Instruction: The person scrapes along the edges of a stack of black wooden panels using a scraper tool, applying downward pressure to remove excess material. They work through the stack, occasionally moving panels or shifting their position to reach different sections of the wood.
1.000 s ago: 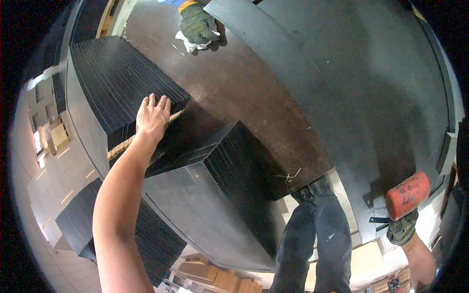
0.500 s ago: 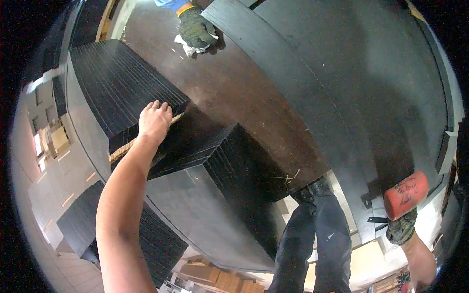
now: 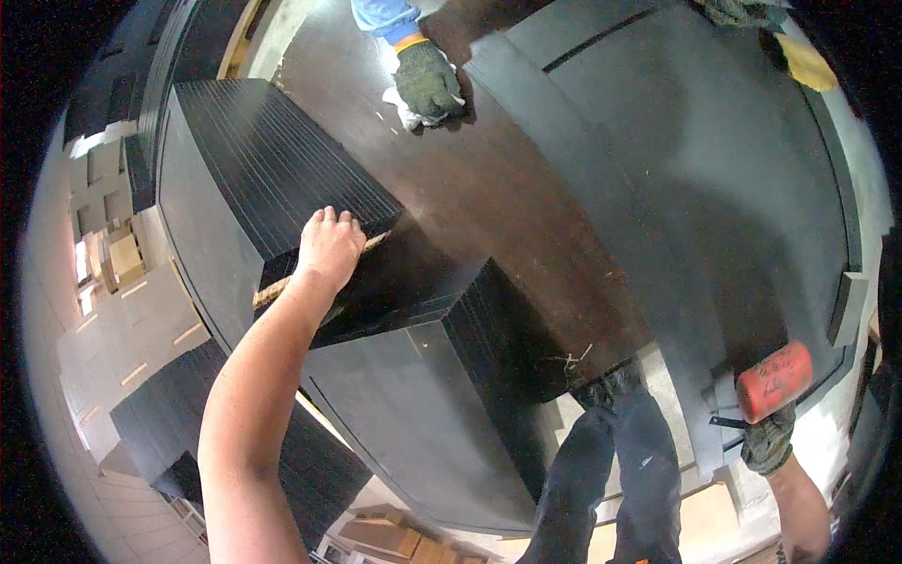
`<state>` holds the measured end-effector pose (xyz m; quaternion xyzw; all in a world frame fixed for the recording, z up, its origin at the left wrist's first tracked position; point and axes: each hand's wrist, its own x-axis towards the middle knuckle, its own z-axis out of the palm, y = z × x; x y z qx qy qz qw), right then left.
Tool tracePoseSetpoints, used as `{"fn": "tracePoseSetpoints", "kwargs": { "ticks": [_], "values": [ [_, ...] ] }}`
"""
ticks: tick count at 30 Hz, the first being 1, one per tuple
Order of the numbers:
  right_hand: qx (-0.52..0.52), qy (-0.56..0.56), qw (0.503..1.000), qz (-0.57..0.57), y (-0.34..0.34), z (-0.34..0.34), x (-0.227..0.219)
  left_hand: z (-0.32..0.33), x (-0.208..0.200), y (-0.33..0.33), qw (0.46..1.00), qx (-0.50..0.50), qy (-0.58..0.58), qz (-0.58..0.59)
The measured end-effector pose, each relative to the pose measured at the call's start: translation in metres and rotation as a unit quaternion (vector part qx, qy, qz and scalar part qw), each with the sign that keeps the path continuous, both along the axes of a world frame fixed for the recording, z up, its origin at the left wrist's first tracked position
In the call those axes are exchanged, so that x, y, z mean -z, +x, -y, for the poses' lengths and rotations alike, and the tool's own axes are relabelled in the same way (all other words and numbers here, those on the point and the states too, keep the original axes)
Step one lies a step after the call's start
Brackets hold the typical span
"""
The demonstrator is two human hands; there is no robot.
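My bare left hand [image 3: 333, 246] rests at the near top edge of a stack of thin black panels [image 3: 282, 160]. Its fingers are bent over that edge, with no separate thing visible in them. At the lower right, my gloved right hand [image 3: 769, 444] is closed below the red cylindrical head of a mallet [image 3: 775, 381]; the handle is hidden. A large black board [image 3: 601, 160] lies beside the mallet. A small black strip with holes [image 3: 725, 422] lies by that glove.
A co-worker's gloved hand [image 3: 427, 83] presses a white cloth [image 3: 406, 111] on the brown surface [image 3: 489, 179]. Another gloved hand [image 3: 738, 11] shows at top right, near a yellow piece [image 3: 808, 64]. A second panel stack [image 3: 413, 423] stands beside my legs [image 3: 625, 461].
The view has shifted, so the stacks and my left hand appear further right. A gloved hand and more of the yellow piece have come into view at top right. The mallet remains in my right hand.
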<state>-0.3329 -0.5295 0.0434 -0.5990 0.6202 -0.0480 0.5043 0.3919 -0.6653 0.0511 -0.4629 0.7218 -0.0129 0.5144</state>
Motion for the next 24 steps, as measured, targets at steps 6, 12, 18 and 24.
{"fn": "tracePoseSetpoints", "kwargs": {
  "ticks": [6,12,18,24],
  "values": [
    [-0.054,-0.064,0.996,-0.025,-0.004,-0.002,-0.006,0.002,-0.003,-0.003,0.999,-0.013,-0.017,-0.042],
    [0.105,-0.002,0.991,0.081,0.008,-0.002,-0.012,0.013,-0.058,-0.004,0.914,0.049,-0.254,-0.313],
    [0.009,-0.140,0.990,-0.005,0.098,-0.014,-0.114,0.002,-0.084,0.050,0.715,-0.388,-0.466,-0.347],
    [0.089,-0.031,0.989,0.115,0.269,0.037,-0.135,-0.025,-0.067,0.085,0.724,-0.327,-0.435,-0.424]
  ]
}}
